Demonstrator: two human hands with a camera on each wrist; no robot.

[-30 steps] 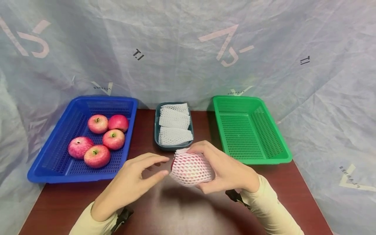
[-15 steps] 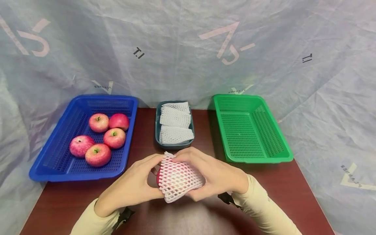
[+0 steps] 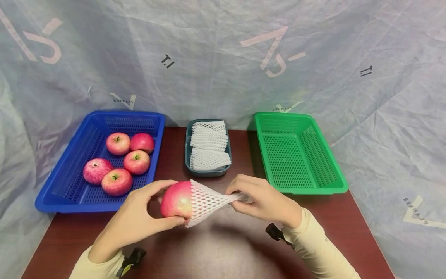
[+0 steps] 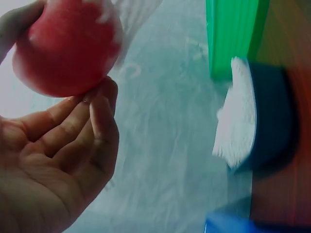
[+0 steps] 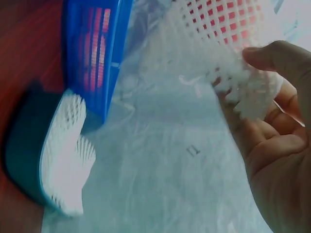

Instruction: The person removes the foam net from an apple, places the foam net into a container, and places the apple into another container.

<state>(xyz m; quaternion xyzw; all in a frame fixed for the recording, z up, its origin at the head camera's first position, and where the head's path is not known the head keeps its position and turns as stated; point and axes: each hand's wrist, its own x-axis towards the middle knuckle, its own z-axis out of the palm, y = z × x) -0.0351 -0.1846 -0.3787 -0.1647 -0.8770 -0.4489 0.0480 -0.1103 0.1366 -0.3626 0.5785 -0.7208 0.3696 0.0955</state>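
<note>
A red apple (image 3: 176, 199) is held up over the table by my left hand (image 3: 134, 219), thumb below and fingers round its far side. White foam netting (image 3: 207, 201) covers the apple's right half and tapers to a narrow tail. My right hand (image 3: 261, 199) pinches that tail between thumb and fingers. In the left wrist view the apple's bare side (image 4: 68, 48) rests against the fingertips. The right wrist view shows the thumb pressed on the bunched netting (image 5: 252, 92), with red showing through the mesh above.
At the left stands a blue basket (image 3: 52, 193) with several apples (image 3: 117, 182). A dark teal box (image 3: 209, 174) with white foam nets (image 3: 209, 145) is in the middle. A green basket (image 3: 285, 162) stands at the right, on the brown table (image 3: 348, 240) before a grey curtain (image 3: 209, 77).
The apple has moved left in my left hand, which now grips it. My right hand has slid from round the netted apple to the netting's tail, stretching it rightward and baring the apple's left half.
</note>
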